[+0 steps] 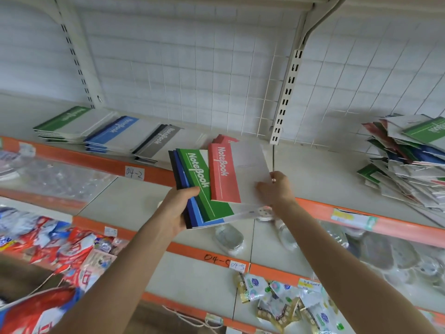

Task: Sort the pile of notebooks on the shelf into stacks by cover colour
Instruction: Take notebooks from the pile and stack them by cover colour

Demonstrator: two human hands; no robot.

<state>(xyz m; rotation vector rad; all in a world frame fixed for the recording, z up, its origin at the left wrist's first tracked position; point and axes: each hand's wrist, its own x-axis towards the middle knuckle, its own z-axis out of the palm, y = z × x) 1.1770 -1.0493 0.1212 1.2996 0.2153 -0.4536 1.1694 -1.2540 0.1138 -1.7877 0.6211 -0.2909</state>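
Observation:
My left hand point(177, 208) grips a fanned bunch of notebooks, with a green-spined notebook point(204, 186) on top and blue and black ones under it. My right hand point(274, 189) pinches the white edge of a red-spined notebook point(224, 174) lying over the bunch. Sorted stacks lie on the shelf point(313, 174) at the left: a green stack point(65, 121), a blue stack point(115, 132) and a grey stack point(159, 143). Red notebooks point(222, 139) peek out behind the held ones. The mixed pile point(407, 160) sprawls at the right.
An orange shelf edge point(361, 220) with paper labels runs below the notebooks. Lower shelves hold red-and-blue packets point(55, 239), small sachets point(284, 297) and clear plastic items point(228, 237). A slotted upright point(286, 92) and wire grid back the shelf.

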